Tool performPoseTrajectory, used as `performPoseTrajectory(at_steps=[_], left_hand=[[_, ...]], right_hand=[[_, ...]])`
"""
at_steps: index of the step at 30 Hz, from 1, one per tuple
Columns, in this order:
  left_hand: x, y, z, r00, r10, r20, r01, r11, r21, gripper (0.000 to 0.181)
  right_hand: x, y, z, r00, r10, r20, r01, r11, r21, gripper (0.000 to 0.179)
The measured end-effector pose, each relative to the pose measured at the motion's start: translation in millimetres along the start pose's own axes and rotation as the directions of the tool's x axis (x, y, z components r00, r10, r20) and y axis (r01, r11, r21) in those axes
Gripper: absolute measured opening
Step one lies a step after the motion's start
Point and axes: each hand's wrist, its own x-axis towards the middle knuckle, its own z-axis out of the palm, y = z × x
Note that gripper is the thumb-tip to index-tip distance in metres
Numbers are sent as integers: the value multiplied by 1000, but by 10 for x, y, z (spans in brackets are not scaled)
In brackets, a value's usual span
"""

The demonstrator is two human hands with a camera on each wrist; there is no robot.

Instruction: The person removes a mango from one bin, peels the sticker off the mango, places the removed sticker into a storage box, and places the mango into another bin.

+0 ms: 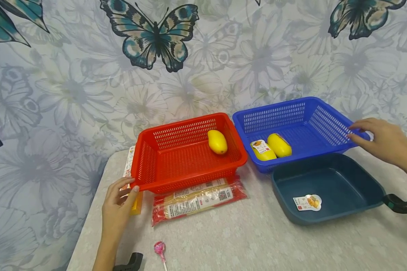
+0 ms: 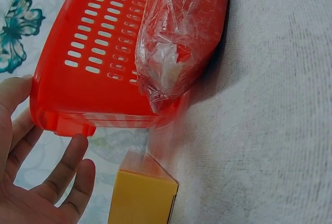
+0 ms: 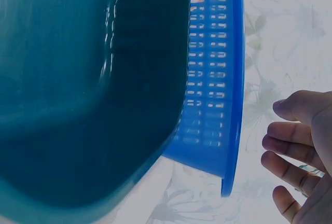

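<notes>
My left hand (image 1: 117, 201) holds the near left corner of a red plastic basket (image 1: 186, 182), with the thumb (image 2: 15, 92) at the rim and the fingers around the corner. A yellow mango (image 1: 218, 142) lies inside it. At the right, my right hand (image 1: 386, 141) is beside the near right corner of a blue basket (image 1: 278, 106). In the right wrist view its fingers (image 3: 290, 133) stand apart from the rim and hold nothing. Two yellow mangoes lie in the blue basket, a labelled one (image 1: 263, 151) and another (image 1: 279, 145).
A dark teal basin (image 1: 329, 184) with a label card (image 1: 307, 202) stands before the blue basket. A red-and-clear pasta packet (image 1: 200, 201) lies along the red basket's front. A yellow box (image 1: 136, 205) is by my left hand; a pink lollipop (image 1: 159, 248) lies nearer.
</notes>
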Motion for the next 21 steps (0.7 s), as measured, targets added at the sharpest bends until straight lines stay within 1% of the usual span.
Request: performPoseTrajectory(at_steps=[4,7,14,21], left_hand=[[4,4,-10,1000,20,10,-19,999,-34,38],[14,2,-17,1000,22,10,-21,999,-43,38],[24,-11,-12,1000,9,-8,-9,1000,-27,38],[12,-27,9,1000,-1,-10,1,1000,-25,39]], right_hand=[[-7,61,1,999,34,8,-34,999,18,32],[-20,115,4,999,45,6,-45,999,16,32],[-59,257,25,998,55,12,-55,998,-20,33],[-140,365,39,995,83,50,-81,996,-42,40]])
